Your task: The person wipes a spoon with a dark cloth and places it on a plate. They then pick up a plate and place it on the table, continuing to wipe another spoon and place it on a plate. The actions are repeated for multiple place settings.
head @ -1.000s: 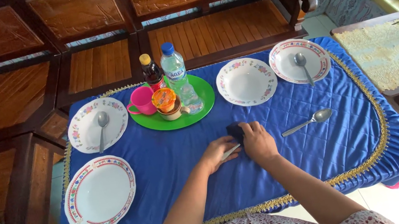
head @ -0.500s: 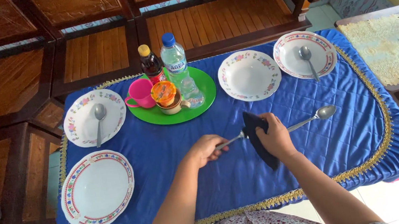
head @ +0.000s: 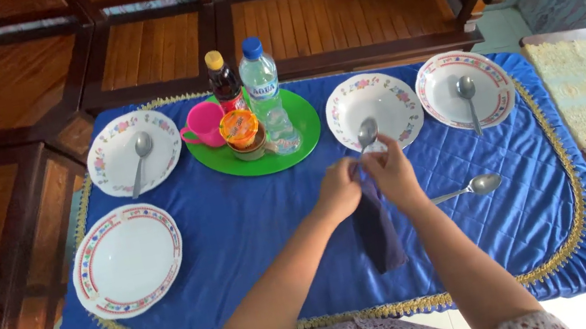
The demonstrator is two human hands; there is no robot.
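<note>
Both my hands are raised over the middle of the blue-clothed table [head: 240, 230]. My left hand [head: 338, 190] grips the handle of a metal spoon [head: 367, 132], whose bowl points up and away. My right hand [head: 393, 169] pinches a dark blue cloth [head: 378, 230] around the spoon's handle; the cloth hangs down from my fingers. The spoon's bowl shows in front of an empty flowered plate [head: 373, 110]. Another spoon [head: 470, 189] lies on the tablecloth to the right of my hands.
A green tray [head: 301, 139] holds a pink mug, a covered cup, a dark bottle and a water bottle. Plates with spoons sit at far left [head: 133, 152] and far right [head: 464, 89]; an empty plate [head: 127, 259] at near left. Wooden benches stand behind, a pink stool right.
My hands lifted the spoon and the dark cloth off the tablecloth and raised them toward the far plate. The cloth unfolded and now hangs down; the spoon turned upright.
</note>
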